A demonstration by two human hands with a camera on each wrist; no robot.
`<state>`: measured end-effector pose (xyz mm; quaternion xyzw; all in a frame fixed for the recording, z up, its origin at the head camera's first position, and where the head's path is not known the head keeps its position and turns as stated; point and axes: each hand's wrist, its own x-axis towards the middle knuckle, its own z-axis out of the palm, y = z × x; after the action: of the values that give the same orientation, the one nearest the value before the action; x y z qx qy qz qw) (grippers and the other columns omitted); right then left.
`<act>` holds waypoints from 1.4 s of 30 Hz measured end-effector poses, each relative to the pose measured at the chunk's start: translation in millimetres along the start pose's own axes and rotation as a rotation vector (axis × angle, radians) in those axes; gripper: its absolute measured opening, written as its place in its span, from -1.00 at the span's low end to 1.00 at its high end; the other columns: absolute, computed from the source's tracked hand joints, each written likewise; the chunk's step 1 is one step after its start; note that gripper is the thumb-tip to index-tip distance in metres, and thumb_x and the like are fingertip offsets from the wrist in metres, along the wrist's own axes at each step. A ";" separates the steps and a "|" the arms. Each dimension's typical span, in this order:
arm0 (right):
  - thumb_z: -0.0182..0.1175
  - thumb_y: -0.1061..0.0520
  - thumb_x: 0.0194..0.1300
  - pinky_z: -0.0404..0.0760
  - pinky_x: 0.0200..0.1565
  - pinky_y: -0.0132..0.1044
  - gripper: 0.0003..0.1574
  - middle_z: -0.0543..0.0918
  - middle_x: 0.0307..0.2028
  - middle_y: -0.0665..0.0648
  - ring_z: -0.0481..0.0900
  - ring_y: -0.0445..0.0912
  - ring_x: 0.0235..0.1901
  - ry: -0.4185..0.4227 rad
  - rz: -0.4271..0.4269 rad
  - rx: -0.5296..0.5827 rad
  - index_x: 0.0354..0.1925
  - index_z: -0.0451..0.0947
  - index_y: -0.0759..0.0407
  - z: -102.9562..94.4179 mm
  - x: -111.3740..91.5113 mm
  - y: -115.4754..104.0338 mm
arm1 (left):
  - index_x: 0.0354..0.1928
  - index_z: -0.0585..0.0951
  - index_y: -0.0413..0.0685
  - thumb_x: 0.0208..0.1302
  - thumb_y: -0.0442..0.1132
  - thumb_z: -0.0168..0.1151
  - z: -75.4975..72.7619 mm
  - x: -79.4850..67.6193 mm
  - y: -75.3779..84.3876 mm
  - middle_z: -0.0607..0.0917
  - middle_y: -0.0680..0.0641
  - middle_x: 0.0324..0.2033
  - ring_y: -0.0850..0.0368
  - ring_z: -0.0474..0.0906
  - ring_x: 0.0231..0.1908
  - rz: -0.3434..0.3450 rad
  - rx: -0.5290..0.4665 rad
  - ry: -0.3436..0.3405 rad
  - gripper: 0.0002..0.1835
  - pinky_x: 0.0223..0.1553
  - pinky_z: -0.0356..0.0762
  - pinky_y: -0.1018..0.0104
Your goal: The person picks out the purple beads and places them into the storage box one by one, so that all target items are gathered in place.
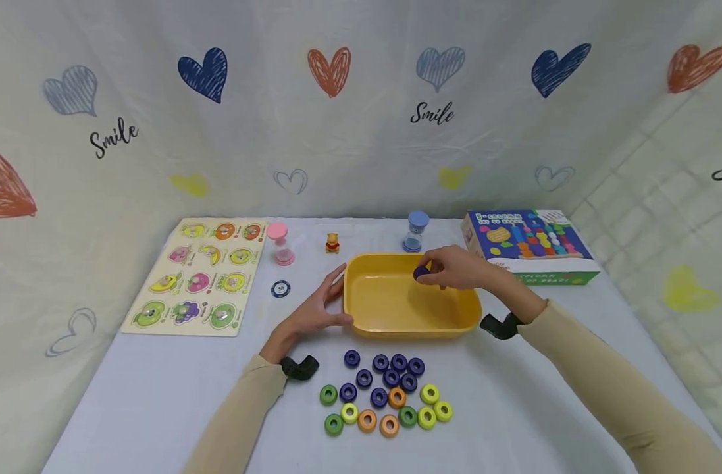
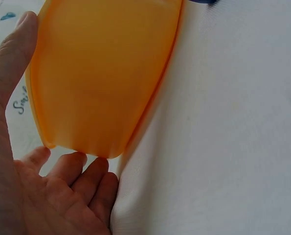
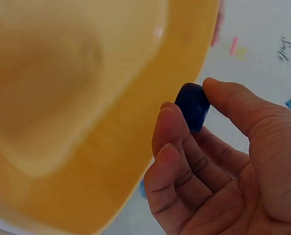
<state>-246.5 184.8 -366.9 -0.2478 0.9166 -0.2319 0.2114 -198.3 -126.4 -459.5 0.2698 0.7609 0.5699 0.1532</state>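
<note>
I make it nine blue rings (image 1: 375, 363) on the table (image 1: 515, 395) and one more blue piece (image 1: 420, 271) in the right hand (image 1: 455, 266), so ten blue in all. Then four yellow rings (image 1: 430, 401), three green rings (image 1: 401, 417) and three orange rings (image 1: 367, 428): twenty pieces altogether. Past those I get one tray (image 1: 390, 303), one box (image 1: 529, 240), one chip (image 1: 280, 289), one bear (image 1: 332, 243) and two hourglasses (image 1: 417, 218). The single board (image 1: 195, 265) carries twelve pictures (image 1: 233, 282). On the drape (image 1: 361, 131) I count thirteen hearts (image 1: 202, 74), three of them red, and "Smile" (image 1: 432, 113) three times, once cut off.
</note>
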 end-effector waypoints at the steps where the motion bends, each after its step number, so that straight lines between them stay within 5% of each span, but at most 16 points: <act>1: 0.20 -0.03 0.17 0.54 -0.41 -0.33 -0.58 0.59 -0.43 0.07 0.51 -0.12 -0.53 -0.011 -0.004 -0.010 -0.06 0.50 0.17 1.1 6.0 -1.0 | 0.41 -0.19 0.04 -0.01 -0.13 0.37 -0.4 -0.1 -0.3 0.03 -0.05 0.36 0.16 -0.07 0.33 0.003 0.000 0.001 0.09 0.28 -0.13 -0.02; 10: 0.20 0.03 0.19 0.56 -0.42 -0.39 -0.60 0.53 -0.47 0.06 0.57 -0.03 -0.51 -0.159 -0.006 -0.081 -0.06 0.48 0.22 13.7 50.8 -16.8 | 0.38 -0.17 0.37 -0.09 0.05 0.39 -0.5 6.0 -32.2 0.06 0.15 0.35 0.34 -0.05 0.30 -0.014 -0.001 0.033 0.11 0.29 -0.13 0.01; 17: 0.22 0.05 0.16 0.54 -0.46 -0.41 -0.68 0.52 -0.46 0.05 0.49 -0.12 -0.53 -0.205 -0.046 -0.200 -0.15 0.52 0.19 32.0 79.9 -23.5 | 0.38 -0.17 0.38 -0.10 0.12 0.37 1.6 6.0 -30.2 0.06 0.16 0.35 0.32 -0.05 0.31 -0.021 -0.002 0.035 0.11 0.30 -0.16 0.02; 25: 0.25 0.05 0.13 0.50 -0.39 -0.40 -0.64 0.52 -0.46 0.04 0.45 -0.11 -0.46 -0.178 -0.061 -0.232 -0.12 0.53 0.19 47.8 98.3 -37.2 | 0.40 -0.21 0.16 -0.01 -0.01 0.36 -2.4 0.6 -8.1 0.02 0.01 0.36 0.22 -0.10 0.33 -0.028 -0.003 -0.016 0.10 0.30 -0.18 0.02; 33: 0.24 0.13 0.15 0.50 -0.35 -0.41 -0.74 0.51 -0.47 0.02 0.44 -0.11 -0.45 -0.055 -0.112 -0.214 -0.20 0.50 0.22 52.4 101.1 -50.7 | 0.37 -0.18 0.43 -0.10 0.17 0.34 -2.6 6.3 -26.5 0.06 0.29 0.32 0.38 -0.10 0.30 -0.034 0.036 0.027 0.09 0.30 -0.21 0.02; 42: 0.22 0.15 0.16 0.47 -0.33 -0.40 -0.89 0.48 -0.50 0.00 0.42 -0.13 -0.44 -0.048 -0.143 -0.214 -0.35 0.49 0.15 59.4 102.2 -52.3 | 0.36 -0.16 0.46 -0.10 0.15 0.36 -0.3 5.4 -34.1 0.08 0.27 0.32 0.33 -0.09 0.31 -0.036 0.018 0.043 0.08 0.29 -0.22 -0.05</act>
<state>-278.5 69.0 -414.7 -0.3392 0.9107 -0.1415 0.1884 -210.9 -130.5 -491.4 0.2450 0.7739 0.5657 0.1447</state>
